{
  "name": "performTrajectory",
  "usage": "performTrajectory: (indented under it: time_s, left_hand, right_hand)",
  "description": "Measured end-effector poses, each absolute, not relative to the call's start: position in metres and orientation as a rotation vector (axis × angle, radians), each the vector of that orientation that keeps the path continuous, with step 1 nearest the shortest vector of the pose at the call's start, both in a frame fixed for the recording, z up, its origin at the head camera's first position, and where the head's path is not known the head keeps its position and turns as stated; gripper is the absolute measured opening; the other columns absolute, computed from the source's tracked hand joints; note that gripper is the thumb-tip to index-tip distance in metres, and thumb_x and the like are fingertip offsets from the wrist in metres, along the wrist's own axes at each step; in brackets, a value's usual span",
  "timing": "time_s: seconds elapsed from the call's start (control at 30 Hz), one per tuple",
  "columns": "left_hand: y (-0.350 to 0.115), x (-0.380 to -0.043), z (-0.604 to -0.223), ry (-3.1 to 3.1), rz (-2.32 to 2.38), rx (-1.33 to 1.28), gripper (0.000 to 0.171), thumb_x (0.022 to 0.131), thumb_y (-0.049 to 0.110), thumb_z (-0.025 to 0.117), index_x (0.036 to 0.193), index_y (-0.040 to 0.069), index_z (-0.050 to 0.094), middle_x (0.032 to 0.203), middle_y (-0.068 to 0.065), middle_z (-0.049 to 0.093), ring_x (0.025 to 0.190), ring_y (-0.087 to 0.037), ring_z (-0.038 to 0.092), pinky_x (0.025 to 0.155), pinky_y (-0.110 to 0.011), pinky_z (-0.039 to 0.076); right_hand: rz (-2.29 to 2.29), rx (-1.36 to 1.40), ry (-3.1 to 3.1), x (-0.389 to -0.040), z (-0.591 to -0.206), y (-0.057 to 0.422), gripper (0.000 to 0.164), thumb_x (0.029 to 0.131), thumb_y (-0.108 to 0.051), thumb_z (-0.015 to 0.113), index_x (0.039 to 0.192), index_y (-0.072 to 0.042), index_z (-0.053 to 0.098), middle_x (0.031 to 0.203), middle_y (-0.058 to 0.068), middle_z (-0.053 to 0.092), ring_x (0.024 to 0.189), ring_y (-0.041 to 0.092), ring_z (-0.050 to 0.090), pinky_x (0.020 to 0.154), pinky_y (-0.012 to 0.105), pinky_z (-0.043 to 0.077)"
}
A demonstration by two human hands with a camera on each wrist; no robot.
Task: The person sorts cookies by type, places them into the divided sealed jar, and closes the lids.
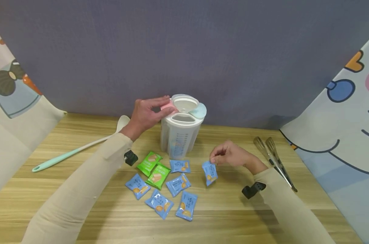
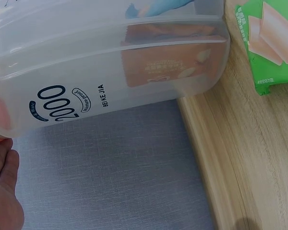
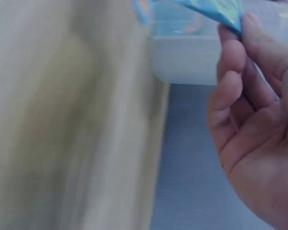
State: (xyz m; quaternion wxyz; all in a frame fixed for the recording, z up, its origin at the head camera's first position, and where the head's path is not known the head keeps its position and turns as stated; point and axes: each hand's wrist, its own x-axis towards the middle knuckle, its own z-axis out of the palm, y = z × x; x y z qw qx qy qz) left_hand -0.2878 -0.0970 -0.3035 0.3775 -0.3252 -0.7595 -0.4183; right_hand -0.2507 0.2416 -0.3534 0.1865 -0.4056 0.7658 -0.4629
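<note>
A clear round storage container [image 1: 177, 142] with a white top stands at the back of the table. Its pink flap [image 1: 169, 107] and pale blue flap [image 1: 199, 111] show, with two openings uncovered. My left hand [image 1: 146, 113] grips the container's rim at the pink flap, thumb in front and fingers behind. Orange packets [image 2: 170, 62] are visible through its wall. My right hand [image 1: 231, 154] pinches a blue snack packet [image 1: 210, 173] by its upper end, right of the container. In the right wrist view, that blue packet [image 3: 216, 10] hangs between thumb and fingers.
Several blue snack packets [image 1: 187, 205] and two green packets [image 1: 158, 175] lie before the container. A spoon with a mint handle [image 1: 59, 158] is at left, metal tongs [image 1: 276, 162] at right. A grey wall [image 1: 184, 51] rises behind the table [image 1: 227, 217].
</note>
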Motion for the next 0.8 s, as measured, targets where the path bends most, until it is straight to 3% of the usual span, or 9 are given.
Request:
performTrajectory:
  time_s: [0.2, 0.5, 0.6, 0.8]
  left_hand:
    - [-0.098, -0.288, -0.303, -1.935, -1.067, -0.831, 0.035, 0.073, 0.019, 0.084, 0.102, 0.004, 0.073, 0.109, -0.008, 0.067, 0.101, -0.018, 0.064, 0.088, -0.034, 0.049]
    - [-0.098, -0.288, -0.304, -1.943, -1.051, -0.824, 0.032, 0.075, 0.02, 0.083, 0.102, 0.005, 0.073, 0.109, -0.008, 0.067, 0.1, -0.018, 0.065, 0.086, -0.035, 0.05]
    - [-0.097, -0.289, -0.305, -1.939, -1.058, -0.821, 0.033, 0.075, 0.02, 0.083, 0.102, 0.005, 0.073, 0.108, -0.008, 0.067, 0.099, -0.019, 0.065, 0.086, -0.035, 0.05]
    - [-0.097, -0.289, -0.306, -1.937, -1.068, -0.827, 0.034, 0.074, 0.02, 0.083, 0.102, 0.005, 0.073, 0.109, -0.007, 0.067, 0.1, -0.019, 0.065, 0.087, -0.035, 0.05]
  right_hand:
    - [-1.612, -1.09, 2.238, -0.253, -0.331, 0.242, 0.002, 0.084, 0.011, 0.064, 0.086, 0.013, 0.065, 0.075, 0.006, 0.067, 0.062, 0.011, 0.059, 0.055, 0.027, 0.052]
    - [-1.917, -1.062, 2.424, -0.253, -0.311, 0.235, 0.004, 0.085, 0.01, 0.065, 0.082, 0.008, 0.068, 0.069, 0.009, 0.065, 0.055, 0.016, 0.057, 0.052, 0.027, 0.05]
    - [-2.022, -1.06, 2.45, -0.252, -0.305, 0.234, 0.004, 0.085, 0.005, 0.067, 0.082, 0.007, 0.068, 0.067, 0.009, 0.064, 0.055, 0.02, 0.055, 0.052, 0.028, 0.048]
    - [-2.247, -0.975, 2.421, -0.253, -0.296, 0.228, 0.023, 0.082, -0.011, 0.075, 0.081, 0.01, 0.066, 0.064, 0.012, 0.061, 0.054, 0.018, 0.053, 0.052, 0.026, 0.047]
